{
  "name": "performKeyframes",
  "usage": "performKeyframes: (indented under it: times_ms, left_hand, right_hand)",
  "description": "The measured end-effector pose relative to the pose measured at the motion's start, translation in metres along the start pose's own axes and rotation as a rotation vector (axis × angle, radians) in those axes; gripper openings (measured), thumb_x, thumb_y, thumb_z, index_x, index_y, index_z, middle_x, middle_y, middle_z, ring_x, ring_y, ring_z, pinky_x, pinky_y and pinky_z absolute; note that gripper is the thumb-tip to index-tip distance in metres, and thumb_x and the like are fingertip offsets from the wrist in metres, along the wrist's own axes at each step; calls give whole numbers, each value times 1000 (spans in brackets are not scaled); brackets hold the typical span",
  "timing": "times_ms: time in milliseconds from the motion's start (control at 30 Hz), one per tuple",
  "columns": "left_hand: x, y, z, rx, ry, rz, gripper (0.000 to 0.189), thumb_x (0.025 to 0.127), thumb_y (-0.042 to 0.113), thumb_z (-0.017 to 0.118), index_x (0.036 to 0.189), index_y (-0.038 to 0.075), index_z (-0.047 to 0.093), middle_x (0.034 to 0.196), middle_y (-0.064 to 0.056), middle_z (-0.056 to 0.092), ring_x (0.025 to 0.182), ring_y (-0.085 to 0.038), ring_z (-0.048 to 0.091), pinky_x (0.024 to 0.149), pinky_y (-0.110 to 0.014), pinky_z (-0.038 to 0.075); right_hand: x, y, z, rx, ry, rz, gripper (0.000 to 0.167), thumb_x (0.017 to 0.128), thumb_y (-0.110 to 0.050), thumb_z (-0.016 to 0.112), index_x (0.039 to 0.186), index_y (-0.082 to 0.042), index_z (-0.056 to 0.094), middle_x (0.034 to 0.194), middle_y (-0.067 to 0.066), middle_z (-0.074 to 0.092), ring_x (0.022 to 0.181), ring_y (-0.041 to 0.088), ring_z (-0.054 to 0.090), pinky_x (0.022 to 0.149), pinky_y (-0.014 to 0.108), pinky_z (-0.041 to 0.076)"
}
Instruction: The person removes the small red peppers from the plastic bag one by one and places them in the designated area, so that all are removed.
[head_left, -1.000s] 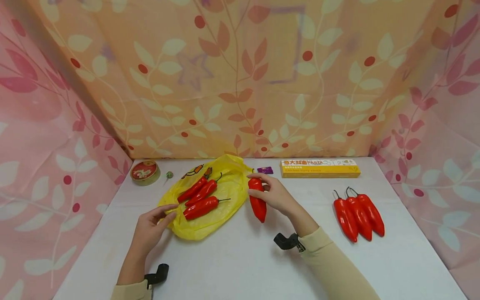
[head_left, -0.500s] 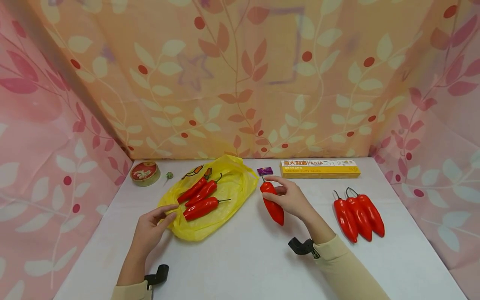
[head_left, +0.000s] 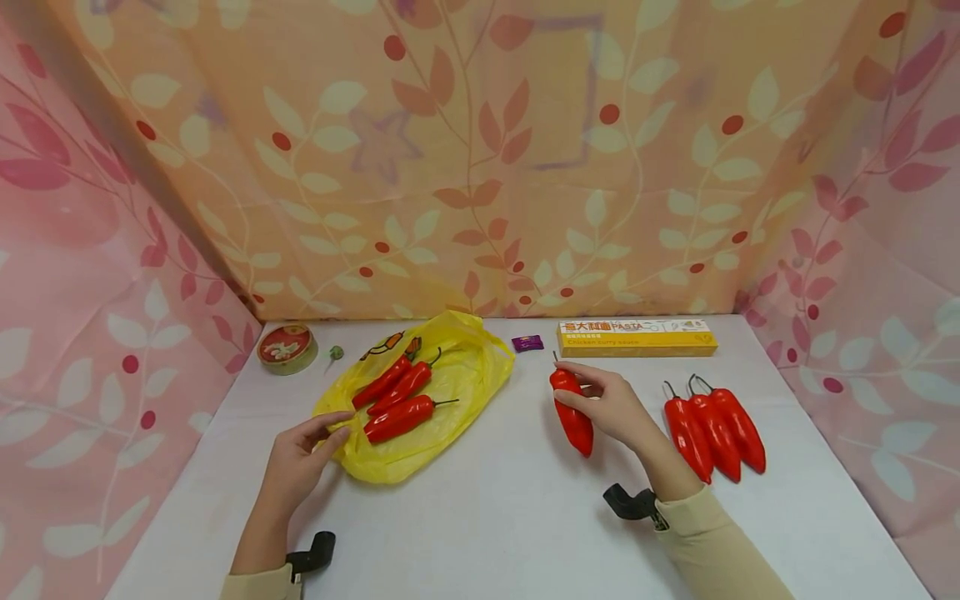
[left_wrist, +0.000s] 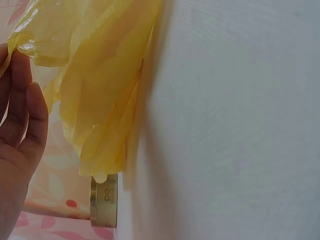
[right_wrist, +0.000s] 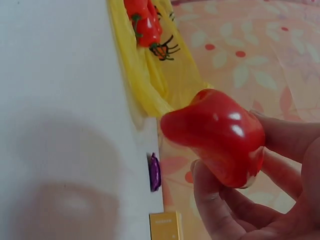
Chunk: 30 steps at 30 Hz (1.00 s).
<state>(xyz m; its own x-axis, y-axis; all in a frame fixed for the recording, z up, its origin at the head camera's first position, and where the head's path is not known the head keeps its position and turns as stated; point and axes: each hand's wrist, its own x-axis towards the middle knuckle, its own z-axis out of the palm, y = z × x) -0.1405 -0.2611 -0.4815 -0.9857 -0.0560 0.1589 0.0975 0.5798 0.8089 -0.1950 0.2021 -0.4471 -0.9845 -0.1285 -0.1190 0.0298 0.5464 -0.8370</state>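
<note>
My right hand (head_left: pixel 611 404) pinches a red chili pepper (head_left: pixel 573 417) near its stem end, thumb on one side and fingers on the other; the right wrist view shows that pepper (right_wrist: pixel 220 137) end-on. With thumb and fingertips my left hand (head_left: pixel 296 462) pinches the near-left edge of a yellow plastic bag (head_left: pixel 450 425). In the left wrist view the bag (left_wrist: pixel 105 80) hangs crumpled from the fingers. Three red peppers (head_left: pixel 401 419) lie on the bag in the head view. Right of my right hand, three more peppers (head_left: pixel 716 433) lie side by side on the white table.
A pasta box (head_left: pixel 637 340) lies along the back edge of the white table (head_left: pixel 480 533). Left of it is a small purple packet (head_left: pixel 527 342). A round tin (head_left: pixel 288 349) and a small green lollipop (head_left: pixel 336 353) stand at the back left. Patterned cloth walls enclose three sides.
My right hand has carried its pepper rightward, away from the bag toward the three peppers on the right. The left hand keeps its hold on the bag's edge.
</note>
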Motion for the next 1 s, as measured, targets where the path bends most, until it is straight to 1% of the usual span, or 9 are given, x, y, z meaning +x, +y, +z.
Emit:
performKeyframes:
  times_ms: [167,267,467,633,767,867,1000]
  left_hand:
    - [0,0,0,-3,6,1,25,98,29,68,119,16,74,115,-4,72,97,-5,57,90,-3,41]
    - [0,-1,1,-7,3,-1,26,98,28,68,119,16,74,116,-4,72,97,-5,57,90,-3,41]
    - [0,-1,1,-12,3,-5,26,98,30,68,120,16,74,117,-4,72,98,-4,57,90,-3,41]
    - [0,0,1,-10,1,-7,27,98,31,68,120,17,74,117,-3,72,99,-3,57,90,-3,40]
    - [0,0,1,-15,1,-11,27,97,31,68,120,17,74,118,-3,73,99,-3,56,90,-3,41]
    - [0,-1,1,-19,1,-11,27,97,31,68,120,17,74,118,-3,73,99,-3,56,90,-3,41]
    - [0,-2,2,-22,4,-4,27,97,30,68,121,17,74,118,-2,72,99,-3,56,90,-3,41]
  right_hand:
    - [-5,8,-9,-31,1,2,60,92,-44,72,147,-28,53,137,13,58,121,36,56,79,40,61]
    - [-9,14,-15,-39,5,17,60,93,-42,72,147,-29,51,140,14,56,122,37,55,79,41,61]
    - [-16,24,-27,-52,22,46,60,94,-40,70,149,-26,50,145,19,51,124,43,53,78,42,61]
    - [-22,36,-35,-129,45,44,57,95,-37,69,148,-24,51,141,20,54,121,42,55,77,41,61]
    - [-25,43,-39,-183,53,63,57,95,-35,69,147,-22,51,137,21,57,119,41,56,76,41,61]
    - [-28,47,-42,-192,57,101,58,94,-36,70,147,-22,51,136,21,57,119,40,55,75,40,61]
    - [-32,52,-45,-197,62,129,59,94,-36,71,147,-22,51,136,23,56,117,38,54,74,39,60]
